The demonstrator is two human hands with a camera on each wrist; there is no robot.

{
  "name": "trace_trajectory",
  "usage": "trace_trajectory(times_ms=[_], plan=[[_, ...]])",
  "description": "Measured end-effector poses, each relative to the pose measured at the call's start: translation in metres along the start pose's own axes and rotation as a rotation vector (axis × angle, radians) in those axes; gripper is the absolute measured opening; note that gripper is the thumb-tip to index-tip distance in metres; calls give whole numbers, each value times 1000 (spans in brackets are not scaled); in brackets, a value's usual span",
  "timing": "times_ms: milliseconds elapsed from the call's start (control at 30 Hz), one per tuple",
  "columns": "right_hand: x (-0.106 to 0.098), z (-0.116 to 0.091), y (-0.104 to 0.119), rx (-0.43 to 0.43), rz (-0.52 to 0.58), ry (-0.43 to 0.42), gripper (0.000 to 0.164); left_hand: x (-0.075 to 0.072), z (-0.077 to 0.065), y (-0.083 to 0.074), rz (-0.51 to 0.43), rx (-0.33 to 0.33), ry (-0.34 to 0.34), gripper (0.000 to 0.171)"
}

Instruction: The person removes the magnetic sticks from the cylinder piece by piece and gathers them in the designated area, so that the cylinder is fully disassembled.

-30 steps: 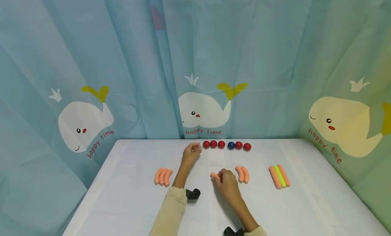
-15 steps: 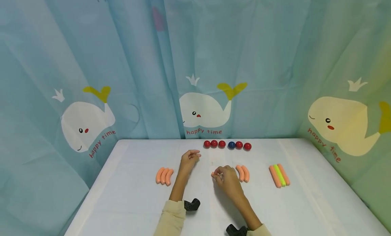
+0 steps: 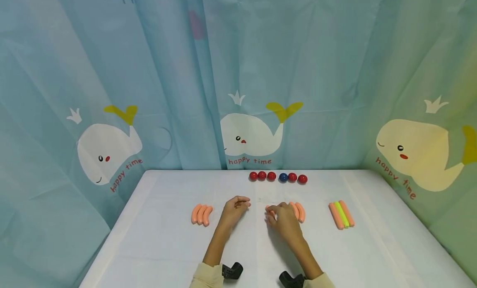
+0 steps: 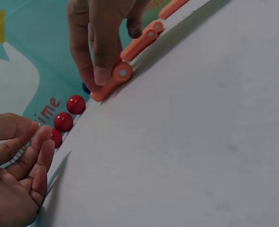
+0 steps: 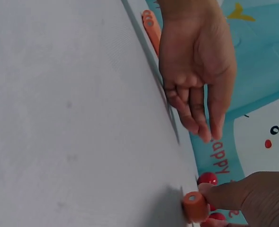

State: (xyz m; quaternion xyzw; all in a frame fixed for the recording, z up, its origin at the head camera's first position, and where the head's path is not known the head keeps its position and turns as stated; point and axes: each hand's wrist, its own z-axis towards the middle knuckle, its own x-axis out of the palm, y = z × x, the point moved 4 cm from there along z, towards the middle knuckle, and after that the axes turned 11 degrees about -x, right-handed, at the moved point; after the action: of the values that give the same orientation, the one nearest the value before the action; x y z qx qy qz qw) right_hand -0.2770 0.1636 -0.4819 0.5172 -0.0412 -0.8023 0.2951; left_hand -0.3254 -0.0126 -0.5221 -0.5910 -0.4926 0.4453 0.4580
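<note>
My right hand [image 3: 285,222] pinches a curved orange magnetic building stick [image 4: 112,87] between thumb and fingers, down at the white table. In the head view the fingers hide most of that stick. Just right of it lie two more curved orange sticks [image 3: 300,212], partly covered by the hand. My left hand [image 3: 234,210] hovers over the table to the left, fingers loosely bent, nothing held. Farther left, three curved orange sticks [image 3: 201,214] lie side by side. The right wrist view shows the pinched stick's round end [image 5: 194,206] with a grey disc.
Along the table's back edge stands a row of red balls [image 3: 262,176] with one blue ball [image 3: 283,177]. Two straight orange sticks [image 3: 336,216] flank a lime-green stick [image 3: 344,214] at right. A blue whale-print curtain [image 3: 320,73] hangs behind the table.
My left hand has drawn back from the red balls toward the near side. The right hand has carried its curved stick rightward, closer to the two lying there.
</note>
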Motion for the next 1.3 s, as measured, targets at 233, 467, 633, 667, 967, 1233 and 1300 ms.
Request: trace_trajectory(times_ms=[233,467,633,667,967,1233,1300], plan=[[-2,3,-12,23,-101,-34,20,2,-2,2,10,28,21,22],[-3,-1,-21,15,-133,-81,19,1,-11,2,30,47,18,23],[-4,0,-25,23,-144,-104,19,-1,-10,4,52,59,21,23],[-5,0,-25,22,-145,-109,19,-2,-10,3,53,63,22,23],[-4,2,-27,20,-131,-97,19,-2,-12,2,93,65,-8,21],[-10,7,-27,-30,-113,-161,14,0,-11,-1,220,137,-19,17],[-12,8,-28,-39,-93,-174,12,0,-12,-2,265,150,-13,16]])
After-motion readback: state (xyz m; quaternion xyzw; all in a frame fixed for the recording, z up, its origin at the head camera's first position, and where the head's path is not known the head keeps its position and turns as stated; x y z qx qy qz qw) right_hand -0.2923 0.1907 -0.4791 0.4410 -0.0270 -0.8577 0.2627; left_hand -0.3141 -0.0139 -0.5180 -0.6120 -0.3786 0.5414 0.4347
